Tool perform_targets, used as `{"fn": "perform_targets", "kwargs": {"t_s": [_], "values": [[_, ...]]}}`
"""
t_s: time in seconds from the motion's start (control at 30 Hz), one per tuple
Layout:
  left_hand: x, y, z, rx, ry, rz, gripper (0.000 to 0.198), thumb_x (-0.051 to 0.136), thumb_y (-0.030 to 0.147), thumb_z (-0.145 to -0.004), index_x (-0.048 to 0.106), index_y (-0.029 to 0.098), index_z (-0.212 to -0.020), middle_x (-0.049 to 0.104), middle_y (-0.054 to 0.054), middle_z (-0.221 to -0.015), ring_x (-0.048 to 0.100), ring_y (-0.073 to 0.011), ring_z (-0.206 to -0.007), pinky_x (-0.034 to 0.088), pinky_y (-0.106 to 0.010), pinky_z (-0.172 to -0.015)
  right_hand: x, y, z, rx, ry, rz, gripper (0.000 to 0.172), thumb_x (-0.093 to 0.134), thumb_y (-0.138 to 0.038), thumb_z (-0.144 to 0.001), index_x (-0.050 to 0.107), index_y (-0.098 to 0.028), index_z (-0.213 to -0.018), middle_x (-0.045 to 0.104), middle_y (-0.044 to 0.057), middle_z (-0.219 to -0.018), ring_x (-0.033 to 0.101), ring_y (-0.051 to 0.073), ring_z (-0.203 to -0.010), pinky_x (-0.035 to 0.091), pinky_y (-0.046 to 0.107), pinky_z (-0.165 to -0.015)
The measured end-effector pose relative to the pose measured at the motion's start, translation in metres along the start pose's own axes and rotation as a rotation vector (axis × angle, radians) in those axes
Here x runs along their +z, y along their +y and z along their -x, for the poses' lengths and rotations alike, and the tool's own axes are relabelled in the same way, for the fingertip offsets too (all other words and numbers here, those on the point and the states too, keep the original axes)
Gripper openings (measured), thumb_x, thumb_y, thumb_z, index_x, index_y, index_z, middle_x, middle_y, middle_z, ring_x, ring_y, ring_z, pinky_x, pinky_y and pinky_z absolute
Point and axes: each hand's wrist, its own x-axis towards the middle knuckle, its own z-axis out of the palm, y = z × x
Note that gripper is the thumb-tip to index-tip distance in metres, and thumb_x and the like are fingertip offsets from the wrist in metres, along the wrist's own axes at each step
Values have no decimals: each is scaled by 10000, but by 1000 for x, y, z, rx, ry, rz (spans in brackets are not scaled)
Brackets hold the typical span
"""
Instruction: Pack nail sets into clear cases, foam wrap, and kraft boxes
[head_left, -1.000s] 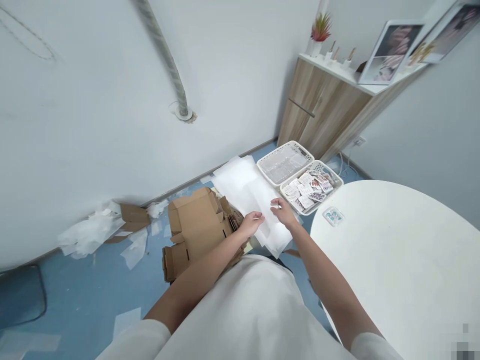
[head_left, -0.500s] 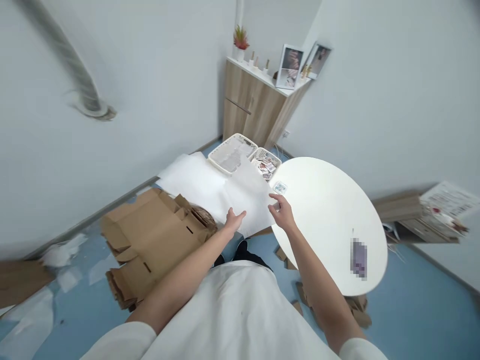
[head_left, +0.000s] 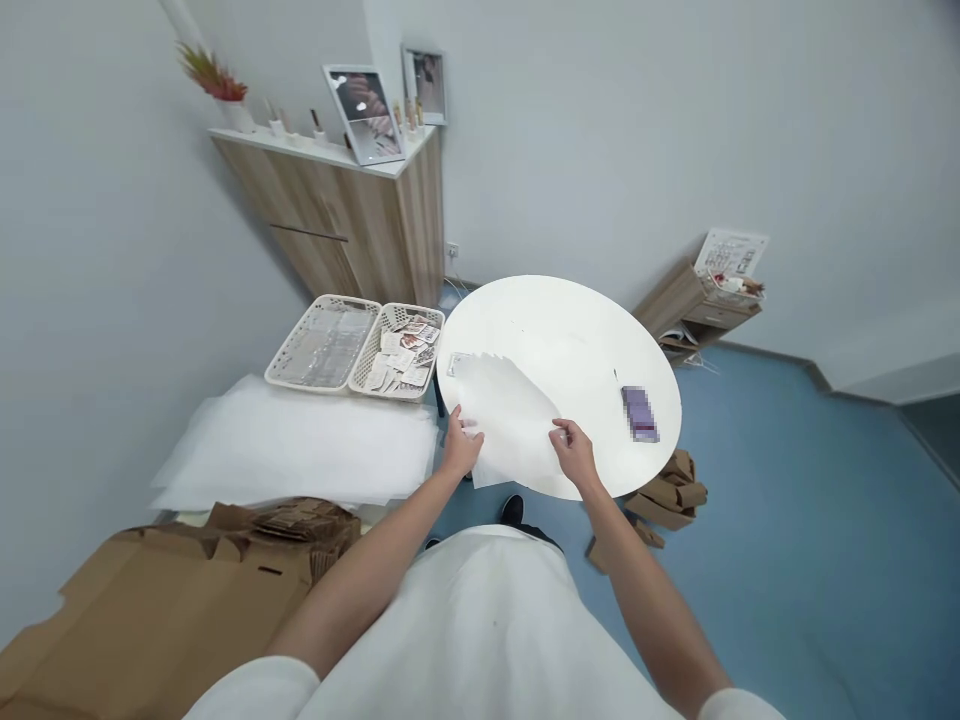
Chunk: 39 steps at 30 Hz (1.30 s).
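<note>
A thin white sheet (head_left: pixel 510 415) spans between my two hands, over the near left part of the round white table (head_left: pixel 577 320). My left hand (head_left: pixel 461 445) is closed on the sheet's left edge, thumb toward the middle. At the opposite edge my right hand (head_left: pixel 574 455) pinches the sheet between thumb and fingers. The sheet's near corner hangs past the table rim, and its far edge partly covers a small printed packet (head_left: pixel 456 364). Left of the table lies a stack of similar white sheets (head_left: pixel 300 445).
Behind the stack stand a white basket of clear packets (head_left: pixel 319 340) and a basket of printed cards (head_left: pixel 401 350). Flattened brown cardboard boxes (head_left: pixel 172 610) lie at lower left. A blurred purple object (head_left: pixel 640 413) rests on the table's right. Cardboard pieces (head_left: pixel 664 495) lie on the floor.
My view has turned right. Both hands have carried the white sheet from beside the stack to over the round table, and the right hand's fingers have closed on its edge.
</note>
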Motion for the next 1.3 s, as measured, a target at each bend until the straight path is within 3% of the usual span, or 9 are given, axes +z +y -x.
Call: {"fn": "perform_targets", "kwargs": {"t_s": [0.13,0.3,0.37,0.5,0.73,0.9,1.07,1.3], "values": [[32,13,-10,27,-40,-138,763,580,206,-699,172,205,-1343,532,-75,-1106,563,-117,-755,441,-265,-732,-25,44,-11,57,17,-5,361,469,-410,-725,585,-177,-976,543,2,-677,472,135,-581,422,277,-588],[69,15,-28,103,-141,-233,453,564,177,-695,495,188,-1143,565,-68,-1098,566,-156,-865,413,-302,-840,-48,87,-29,107,-26,-17,353,468,-402,-719,583,-170,-959,562,21,-716,471,131,-539,423,275,-542],[80,12,-31,80,-167,-262,394,557,179,-700,537,185,-1094,564,-70,-1125,548,-180,-945,401,-309,-871,-53,99,-34,130,-59,0,345,459,-394,-722,582,-174,-958,569,22,-705,469,132,-524,423,278,-532],[98,5,-30,38,-205,-346,455,546,164,-706,497,192,-1157,507,-67,-1221,491,-193,-1066,375,-310,-919,-59,122,-41,158,-140,56,338,441,-358,-727,575,-177,-979,593,25,-740,486,134,-535,443,294,-569],[122,2,-29,124,-288,-602,524,496,114,-710,424,167,-1227,479,-85,-1204,467,-199,-1085,363,-323,-943,-63,157,-47,77,-254,228,393,408,-244,-739,515,-190,-1114,594,46,-944,550,170,-761,451,336,-745],[135,7,-31,112,-332,-765,552,474,114,-721,374,173,-1260,401,-97,-1259,434,-211,-1125,369,-334,-939,-61,166,-49,-2,-303,401,426,398,-184,-762,473,-202,-1180,547,87,-1018,514,227,-940,434,347,-777],[136,17,-19,152,-233,-960,554,493,190,-747,346,220,-1280,245,-100,-1400,231,-305,-1264,243,-470,-993,-61,159,-40,-100,-245,619,473,447,-191,-759,413,-210,-1230,416,131,-1266,396,299,-1124,361,426,-863],[128,13,7,292,-469,-1015,452,489,218,-765,438,267,-1212,304,-73,-1396,192,-271,-1303,100,-468,-1042,-60,148,-33,-298,-432,688,413,440,-205,-787,442,-195,-1200,335,100,-1384,265,254,-1278,227,420,-987]]}}
